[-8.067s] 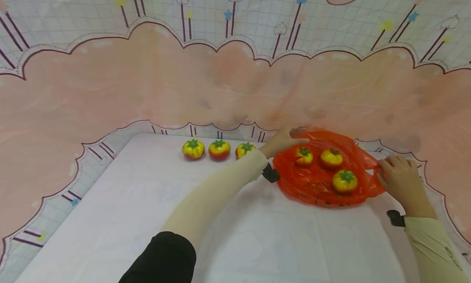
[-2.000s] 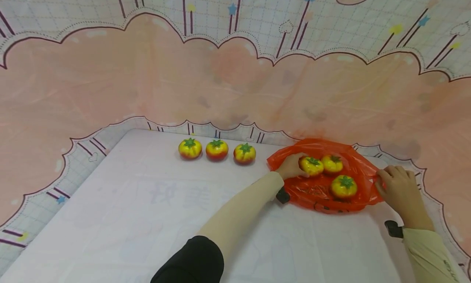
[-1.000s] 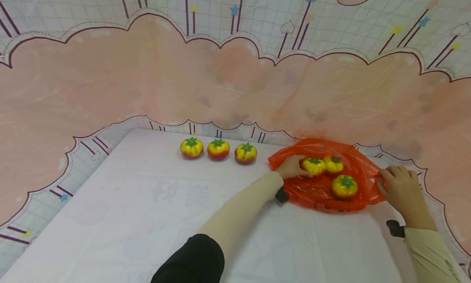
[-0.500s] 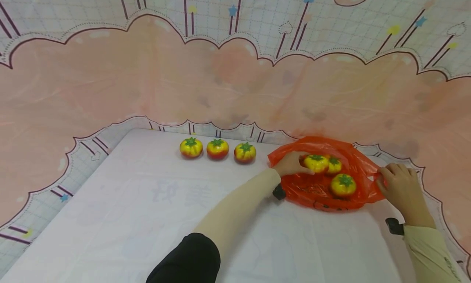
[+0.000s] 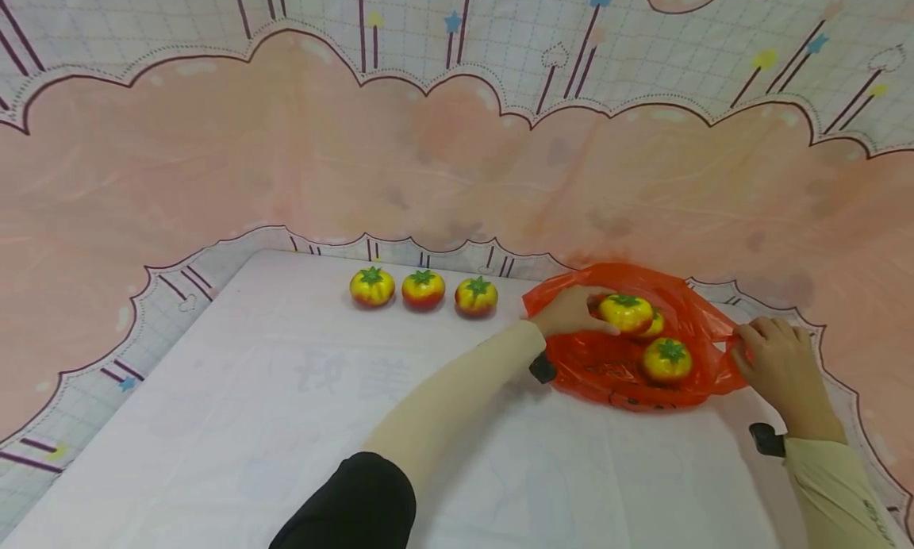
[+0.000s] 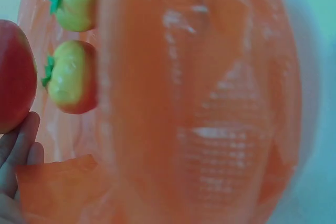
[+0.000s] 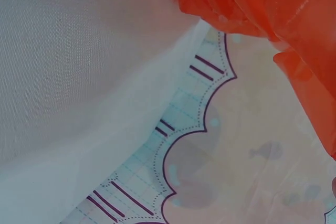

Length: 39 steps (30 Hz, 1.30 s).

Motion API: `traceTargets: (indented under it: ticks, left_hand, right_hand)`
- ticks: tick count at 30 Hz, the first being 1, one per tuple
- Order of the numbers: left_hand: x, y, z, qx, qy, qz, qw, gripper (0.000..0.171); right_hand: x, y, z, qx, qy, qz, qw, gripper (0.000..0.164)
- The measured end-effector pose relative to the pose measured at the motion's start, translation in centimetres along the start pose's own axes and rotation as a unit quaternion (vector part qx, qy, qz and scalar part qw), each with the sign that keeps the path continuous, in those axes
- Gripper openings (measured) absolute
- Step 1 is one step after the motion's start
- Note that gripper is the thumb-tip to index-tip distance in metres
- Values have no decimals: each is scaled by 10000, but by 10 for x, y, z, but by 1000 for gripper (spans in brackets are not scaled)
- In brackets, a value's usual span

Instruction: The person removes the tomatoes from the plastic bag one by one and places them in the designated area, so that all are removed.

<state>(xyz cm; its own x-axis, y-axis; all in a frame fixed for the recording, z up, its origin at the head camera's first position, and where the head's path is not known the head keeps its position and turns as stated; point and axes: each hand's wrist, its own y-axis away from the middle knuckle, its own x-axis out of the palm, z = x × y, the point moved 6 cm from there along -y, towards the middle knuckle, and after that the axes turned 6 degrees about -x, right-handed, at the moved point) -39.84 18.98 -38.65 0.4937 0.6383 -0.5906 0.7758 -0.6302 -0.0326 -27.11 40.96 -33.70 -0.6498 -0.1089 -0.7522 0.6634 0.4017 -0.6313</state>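
My left hand reaches into an open red plastic bag and holds a yellow-and-red tomato with a green star-shaped top. In the left wrist view, the fingers lie under this tomato. Two more tomatoes are in the bag: one partly hidden behind the held one, and another tomato nearer the front. At the bag's right side, my right hand grips the edge with curled fingers. Only a folded part of the bag shows in the right wrist view.
Three like tomatoes stand in a row left of the bag: a left tomato, a middle tomato and a right tomato. Everything rests on a white-covered table. A patterned pink-and-white cloth hangs behind it.
Eight seconds ago my left hand was at the bag's far left edge; since then it has come inside and taken hold of the tomato. Lately it has moved this tomato slightly right and up.
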Motion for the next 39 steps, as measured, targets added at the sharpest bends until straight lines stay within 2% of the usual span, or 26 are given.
traceTargets:
  ticks: [9, 17, 21, 30, 35, 39]
  left_hand:
    - [-8, 6, -20, 197, 125, 118, 9997, 65]
    - [-20, 14, -31, 317, -192, 127, 9992, 64]
    - [-25, 19, -31, 237, -142, 154, 9995, 65]
    - [-37, 32, -33, 349, -217, 80, 9991, 65]
    - [-42, 40, -31, 398, -253, 41, 9989, 64]
    - [-45, 48, -31, 452, -160, 138, 9988, 64]
  right_hand:
    - [-1, 0, 0, -7, 12, -18, 10000, 26]
    - [-2, 1, 0, 67, 49, 59, 9999, 26]
    - [-2, 1, 1, 19, 63, 29, 10000, 26]
    - [-3, -1, 1, -30, 51, -41, 10000, 26]
    - [-2, -1, 1, 8, 32, 51, 10000, 26]
    - [-3, -1, 2, 42, 53, 114, 9999, 27]
